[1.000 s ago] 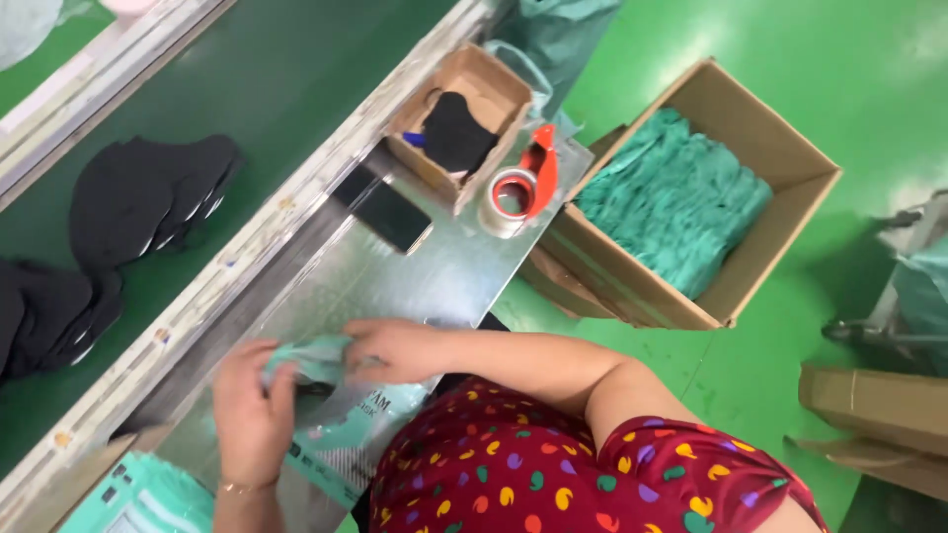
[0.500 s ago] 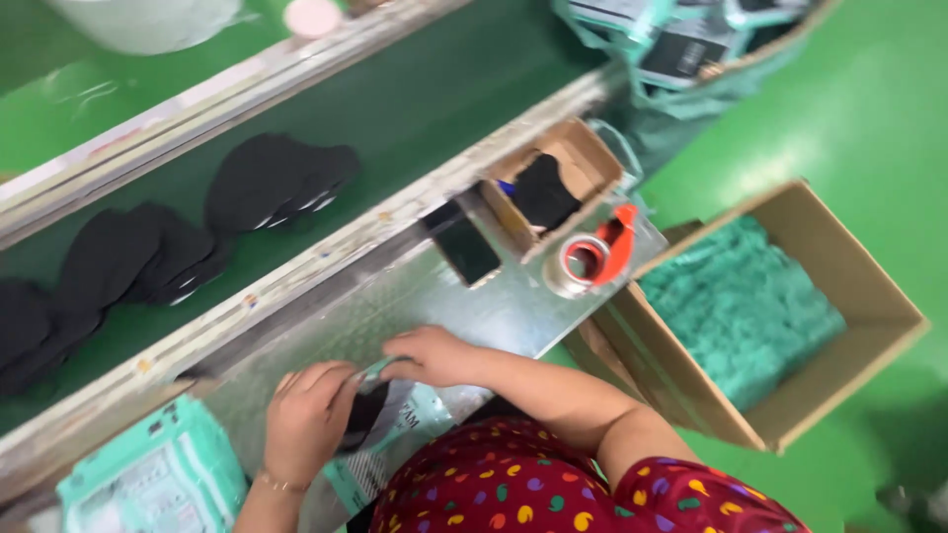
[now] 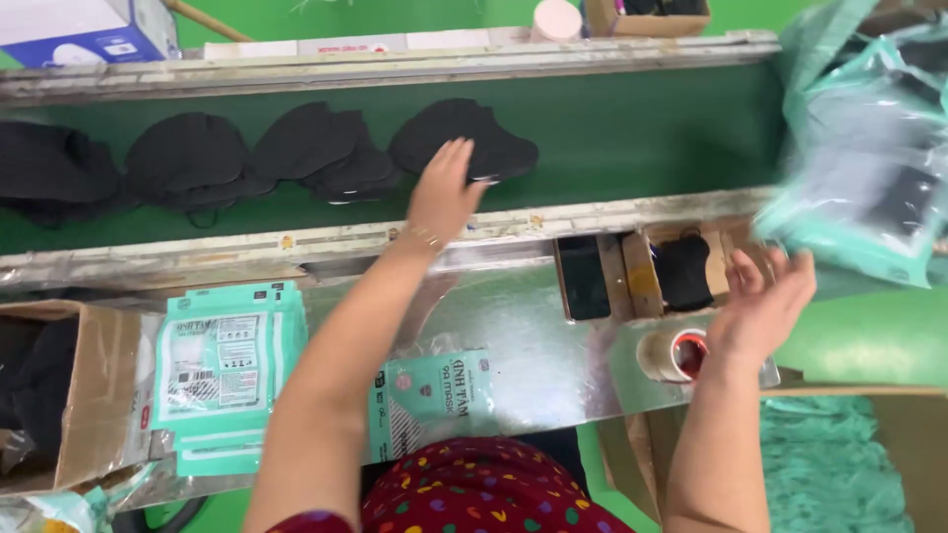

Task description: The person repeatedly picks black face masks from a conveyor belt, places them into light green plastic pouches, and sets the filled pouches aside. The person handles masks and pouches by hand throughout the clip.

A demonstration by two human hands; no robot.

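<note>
My left hand [image 3: 444, 192] reaches forward over the green conveyor belt [image 3: 642, 138], fingers spread, at the near edge of a pile of black masks [image 3: 474, 143]. It holds nothing. My right hand [image 3: 760, 306] is raised at the right with the fingers apart, above a roll of tape [image 3: 671, 355]. Just beyond its fingertips a teal sealed packet [image 3: 859, 197] with a dark mask inside shows as a blur in the air, and I see no grip on it. More black mask piles [image 3: 188, 158] lie further left on the belt.
A metal worktable [image 3: 533, 336] carries a stack of teal packets [image 3: 232, 365], one flat teal packet [image 3: 434, 395], a black phone [image 3: 583, 276] and a small cardboard tray [image 3: 642, 276] with a black mask. A cardboard box [image 3: 89, 395] stands left, a box of teal packets [image 3: 829, 474] lower right.
Both hands were together on a packet at the table. Now my left hand has stretched out to the belt, my right hand has swung right, and the packet is away from it.
</note>
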